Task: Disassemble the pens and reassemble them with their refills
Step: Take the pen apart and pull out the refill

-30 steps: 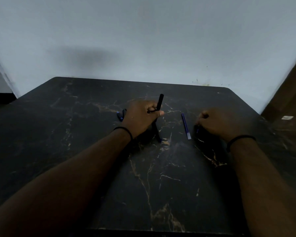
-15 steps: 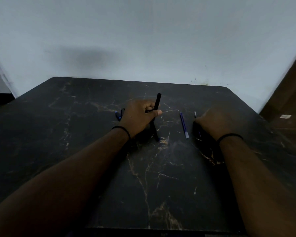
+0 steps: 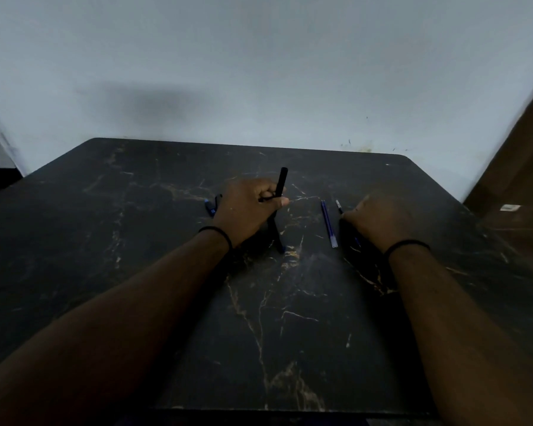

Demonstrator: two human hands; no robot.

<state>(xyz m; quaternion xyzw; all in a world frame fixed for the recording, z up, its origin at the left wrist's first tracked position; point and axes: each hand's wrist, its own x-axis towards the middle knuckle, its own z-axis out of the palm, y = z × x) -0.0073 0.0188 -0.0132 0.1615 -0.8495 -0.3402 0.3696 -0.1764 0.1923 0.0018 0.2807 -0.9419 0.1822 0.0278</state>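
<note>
A dim, head-worn view looks down at a dark marbled surface set against a pale wall. Two bare forearms reach in from the bottom corners, each with a thin black band at the wrist.

The left hand sits near the middle of the surface, its fingers curled around a black pen barrel. The barrel stands nearly upright, its top end rising above the knuckles; the thumb presses across its front. Below the hand a second dark pen part slants down to a bluish tip touching the surface, but the low light makes it hard to tell whether it joins the held barrel or lies apart. Just left of this hand, a small blue and black piece lies on the surface, half hidden behind the hand.

Between the two hands a slim blue refill lies flat, pointing away from the viewer, touching neither hand.

The right hand rests knuckles-up on the surface with fingers curled under. A thin, pale-tipped refill point pokes out from beside its knuckles, and the fingers appear to pinch it; the rest of that refill is hidden beneath the hand.

At the far right edge, a brown wooden panel is cut off by the frame.
</note>
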